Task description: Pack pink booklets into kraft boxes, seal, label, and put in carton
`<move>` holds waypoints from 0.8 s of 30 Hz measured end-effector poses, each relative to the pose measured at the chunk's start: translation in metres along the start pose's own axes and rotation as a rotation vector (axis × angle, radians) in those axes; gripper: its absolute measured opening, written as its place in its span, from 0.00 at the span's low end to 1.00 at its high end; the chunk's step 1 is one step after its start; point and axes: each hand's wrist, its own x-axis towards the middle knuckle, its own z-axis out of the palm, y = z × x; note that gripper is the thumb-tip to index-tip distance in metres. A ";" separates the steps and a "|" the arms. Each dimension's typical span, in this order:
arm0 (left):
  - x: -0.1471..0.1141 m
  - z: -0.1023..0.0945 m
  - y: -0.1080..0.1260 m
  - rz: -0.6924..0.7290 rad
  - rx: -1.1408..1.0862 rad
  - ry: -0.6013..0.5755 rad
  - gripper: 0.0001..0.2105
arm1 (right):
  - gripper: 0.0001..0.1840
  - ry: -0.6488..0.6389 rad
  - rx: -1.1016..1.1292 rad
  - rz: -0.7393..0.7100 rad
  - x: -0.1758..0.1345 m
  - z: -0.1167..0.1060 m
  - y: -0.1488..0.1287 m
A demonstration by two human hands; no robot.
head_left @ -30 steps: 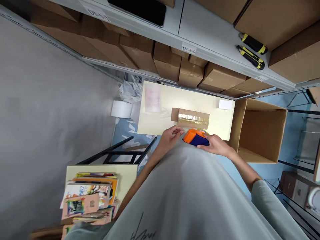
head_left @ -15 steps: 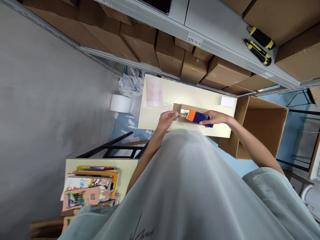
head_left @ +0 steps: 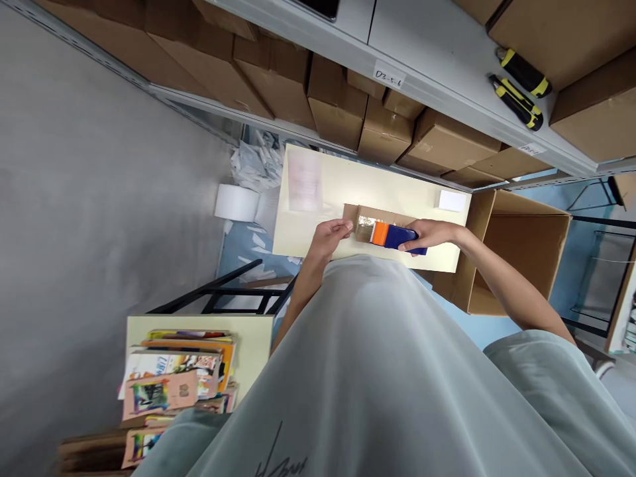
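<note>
Overhead, shelf label (head_left: 388,74) "D2-5-6"; hands on tape dispenser (head_left: 393,235), cardboard box (head_left: 354,214)

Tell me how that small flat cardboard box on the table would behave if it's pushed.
The small cardboard box lies flat and low, so it probably slides rather than tips. It looks light. The left hand at its end likely steadies it against the tape dispenser.

Cardboard, plastic, tape and paper

At centre the small box (head_left: 380,222) is matt brown cardboard with a glossy clear tape strip (head_left: 366,229); the dispenser (head_left: 395,235) looks smooth orange and blue plastic. The table (head_left: 342,192) is smooth pale laminate. At right the open carton (head_left: 517,252) is plain matt cardboard. Lower left, the books (head_left: 173,384) have glossy printed paper covers. The top shelf (head_left: 437,59) is grey painted metal.
</note>
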 end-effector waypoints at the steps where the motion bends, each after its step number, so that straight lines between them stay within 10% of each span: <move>1: 0.000 -0.001 0.000 0.001 0.000 -0.004 0.29 | 0.35 0.003 -0.017 0.005 -0.001 0.000 0.001; 24: 0.060 0.019 -0.046 -0.076 -0.009 0.022 0.20 | 0.33 0.097 -0.157 0.105 0.062 -0.016 0.016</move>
